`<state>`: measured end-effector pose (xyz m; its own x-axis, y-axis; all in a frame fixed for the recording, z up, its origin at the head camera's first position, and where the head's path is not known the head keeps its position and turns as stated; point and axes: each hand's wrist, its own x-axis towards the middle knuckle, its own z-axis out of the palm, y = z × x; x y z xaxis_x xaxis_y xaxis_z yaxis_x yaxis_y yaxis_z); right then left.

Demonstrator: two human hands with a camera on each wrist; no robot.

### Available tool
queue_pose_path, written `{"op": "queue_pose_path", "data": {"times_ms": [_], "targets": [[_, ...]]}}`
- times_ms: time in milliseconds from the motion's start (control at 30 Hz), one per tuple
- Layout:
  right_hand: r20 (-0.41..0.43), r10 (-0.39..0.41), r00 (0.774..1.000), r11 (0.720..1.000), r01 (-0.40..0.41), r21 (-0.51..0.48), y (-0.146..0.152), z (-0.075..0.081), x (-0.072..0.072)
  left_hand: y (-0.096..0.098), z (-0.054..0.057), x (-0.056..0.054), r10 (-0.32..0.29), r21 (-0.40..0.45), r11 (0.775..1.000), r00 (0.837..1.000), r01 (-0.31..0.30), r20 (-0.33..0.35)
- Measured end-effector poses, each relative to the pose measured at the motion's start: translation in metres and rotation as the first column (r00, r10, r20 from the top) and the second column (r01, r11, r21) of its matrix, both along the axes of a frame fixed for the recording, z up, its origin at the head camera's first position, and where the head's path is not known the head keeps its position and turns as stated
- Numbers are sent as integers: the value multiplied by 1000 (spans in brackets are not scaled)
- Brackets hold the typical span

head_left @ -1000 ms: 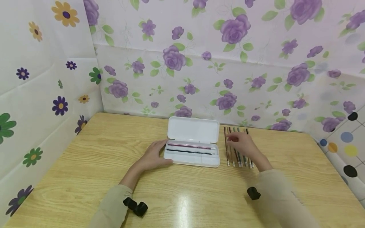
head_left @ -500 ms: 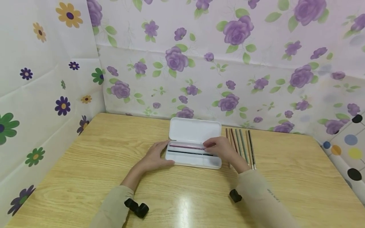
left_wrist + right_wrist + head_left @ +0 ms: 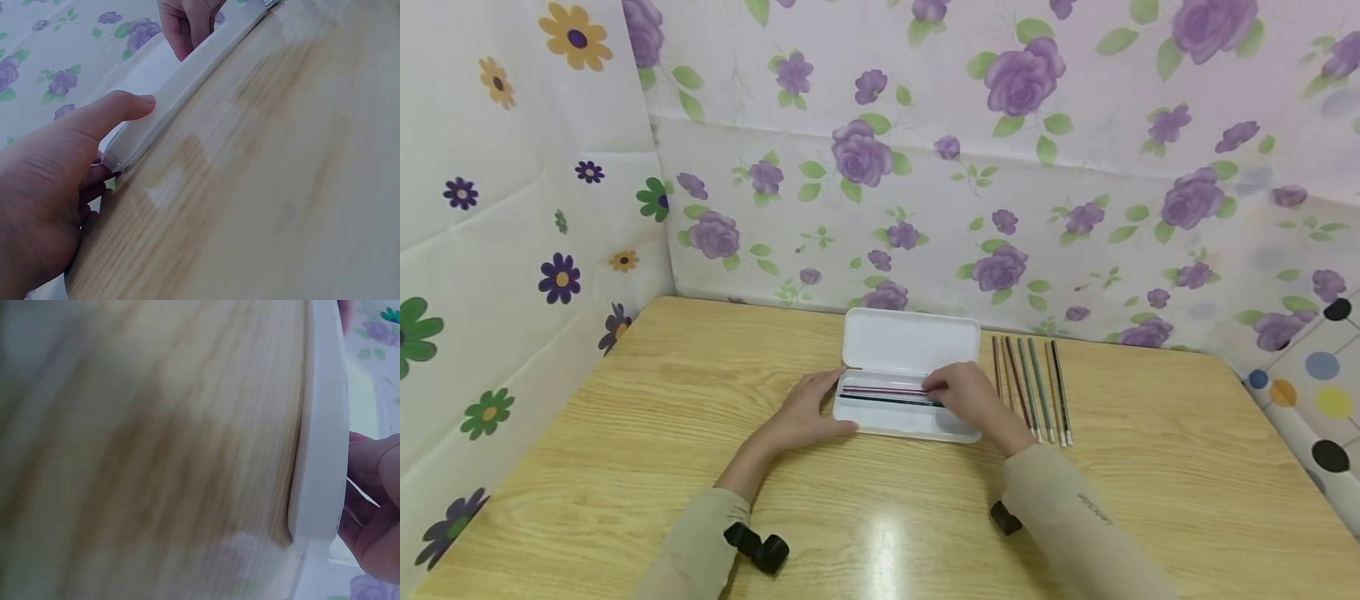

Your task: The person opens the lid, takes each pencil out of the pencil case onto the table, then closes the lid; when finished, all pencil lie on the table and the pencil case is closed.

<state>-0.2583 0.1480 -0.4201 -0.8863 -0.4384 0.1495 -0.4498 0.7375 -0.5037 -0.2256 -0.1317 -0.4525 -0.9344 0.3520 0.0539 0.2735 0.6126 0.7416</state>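
The left hand [image 3: 50, 181] was at the lower left, with its thumb laid against the long outer wall of a white case [image 3: 175, 94], and its other fingers, partly hidden, were at the near end. The case stood slantwise on a wooden surface [image 3: 250, 187]. At the top, the right hand [image 3: 190, 25] pointed downward behind this wall. Farther back, a white cloth [image 3: 25, 37] carried purple flowers and green leaves.

We face a wood-grain bench [image 3: 587, 433], a patch of light [image 3: 882, 542] gleaming on it, purple roses across the creased back covering [image 3: 917, 217], coloured flowers on the left covering [image 3: 512, 250], a spotted covering [image 3: 1300, 400] at right.
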Motion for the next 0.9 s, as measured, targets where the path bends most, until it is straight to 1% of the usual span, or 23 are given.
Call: {"op": "queue_pose_path", "data": {"times_ms": [67,267,633,767,900], "targets": [[-28,5,1000,999,-4,43,-4,0,-1,0,0,0,6,-4,1000,1000,-6,6],[-18,-8,1000,993,10,120,-13,3,-1,0,-1,0,1,-5,1000,1000,-2,-2],[18,-2,1000,990,-1,141,-15,1,1,0,-4,-1,-3,-5,1000,1000,3,-21],[14,2,1000,988,-4,153,-16,3,2,0,-3,-1,1,-5,1000,1000,-1,-16],[-10,0,1000,988,1,157,-16,7,3,1,-3,-1,-1,0,1000,1000,1,-16]]}}
